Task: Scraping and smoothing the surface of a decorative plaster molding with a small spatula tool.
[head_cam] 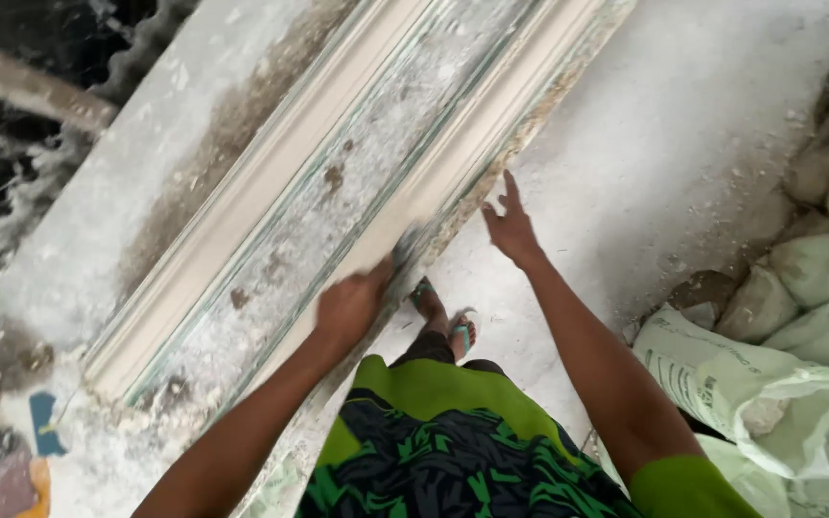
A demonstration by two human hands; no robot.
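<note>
a person in a green and black patterned garment stands over a long white plaster moulding that runs diagonally from about 7 o'clock up to 1 o'clock across a dusty workbench; the moulding has raised cream ridges along both edges and a rough, speckled channel between them, with small brown patches; the left hand rests on the near edge of the moulding, just left of centre, its fingers curled over the ridge and blurred, so i cannot tell how tightly they grip; the right hand hovers just beside the same edge at about 2 o'clock from the left one, fingers spread wide and open, holding nothing, and whether it touches the edge is unclear; below the hands, near centre, two feet in teal sandals stand on a pale, powder-covered floor; at 4 o'clock lie stacked whitish sacks, the nearest bearing dark print; at 10 o'clock there is dark, wet-looking ground beyond the bench.
</note>
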